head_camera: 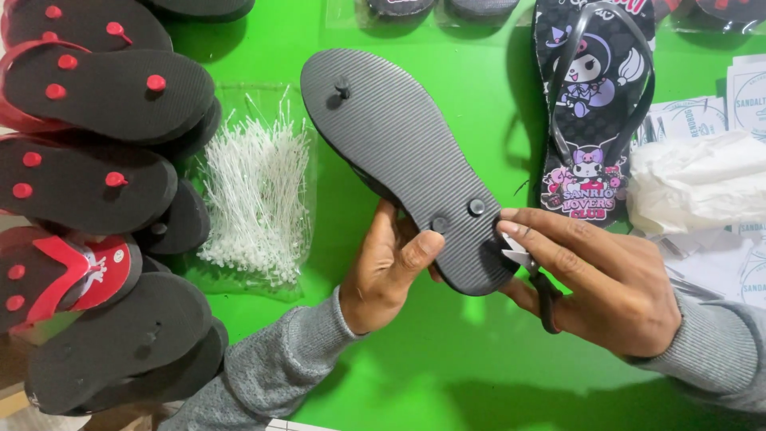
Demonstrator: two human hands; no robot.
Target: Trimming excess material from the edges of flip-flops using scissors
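A black flip-flop (399,152) is held sole-up over the green table, its three strap plugs showing. My left hand (388,267) grips its heel end from below, thumb pressed by the left rear plug (439,224). My right hand (594,279) holds small scissors (528,267) with black handles, the blades touching the sole's edge near the right rear plug (476,207). A second black flip-flop (594,104) with cartoon prints lies strap-up to the right.
A stack of black soles with red plugs (96,183) fills the left side. A clear bag of white plastic fasteners (255,191) lies beside it. Crumpled white plastic (694,183) and printed paper labels (746,96) sit at the right. More sandals line the far edge.
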